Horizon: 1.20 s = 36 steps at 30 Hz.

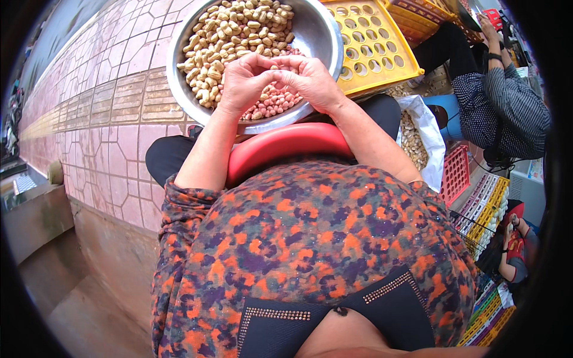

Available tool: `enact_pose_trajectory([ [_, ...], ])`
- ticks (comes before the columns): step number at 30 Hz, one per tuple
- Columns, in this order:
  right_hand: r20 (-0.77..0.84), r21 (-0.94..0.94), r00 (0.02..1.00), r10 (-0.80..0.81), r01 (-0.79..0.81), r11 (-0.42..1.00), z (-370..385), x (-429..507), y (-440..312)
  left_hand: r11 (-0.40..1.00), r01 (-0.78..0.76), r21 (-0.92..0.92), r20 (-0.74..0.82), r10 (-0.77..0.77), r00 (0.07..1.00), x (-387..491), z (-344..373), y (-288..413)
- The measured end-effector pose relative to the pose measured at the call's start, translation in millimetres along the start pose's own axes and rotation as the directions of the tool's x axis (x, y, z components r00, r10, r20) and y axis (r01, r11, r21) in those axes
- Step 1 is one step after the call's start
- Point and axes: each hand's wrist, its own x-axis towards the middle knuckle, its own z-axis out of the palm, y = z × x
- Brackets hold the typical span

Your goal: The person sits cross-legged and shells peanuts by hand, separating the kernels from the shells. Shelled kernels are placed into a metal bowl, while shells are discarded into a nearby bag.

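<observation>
A wide metal basin point(320, 33) holds a heap of unshelled peanuts point(212, 49), with shelled pink peanut kernels point(273, 102) on the side nearer me. Over the basin, my left hand point(248, 83) and my right hand point(309, 80) meet at the fingertips. A small peanut shows between the fingers, pinched from both sides; its state is mostly hidden by them. Both wrists rest close to the basin's near rim. A red plastic rim point(291, 143), perhaps of a stool or bowl, lies between my forearms.
A yellow plastic crate point(380, 76) stands right of the basin. Beside my right knee is a white sack point(429, 147) of empty peanut shells point(412, 141). A person in a patterned top point(515, 103) sits at the right; another person point(515, 250) is lower right, near stacked crates. Pink paving point(116, 152) lies left.
</observation>
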Motion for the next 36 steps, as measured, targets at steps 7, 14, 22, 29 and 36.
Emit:
enact_pose_trajectory([
  [7,-0.058,-0.016,0.998,0.018,-0.019,1.000,-1,3,3,0.992,-0.032,0.123,-0.030,0.035,0.999,1,6,-5],
  [14,-0.036,0.073,0.999,0.022,-0.019,0.997,2,2,2,0.971,-0.169,0.169,-0.033,0.177,0.984,-1,5,-5],
  [22,-0.068,0.176,0.996,0.054,-0.042,0.984,1,1,5,0.914,-0.160,0.372,-0.079,0.203,0.976,0,10,0],
  [29,-0.115,0.278,0.993,0.041,-0.008,0.961,3,3,7,0.980,-0.051,0.191,-0.111,0.074,0.991,1,14,4],
  [36,-0.184,-0.226,0.967,-0.176,0.133,0.965,7,6,17,0.703,-0.215,0.678,-0.068,0.352,0.934,-3,20,4],
])
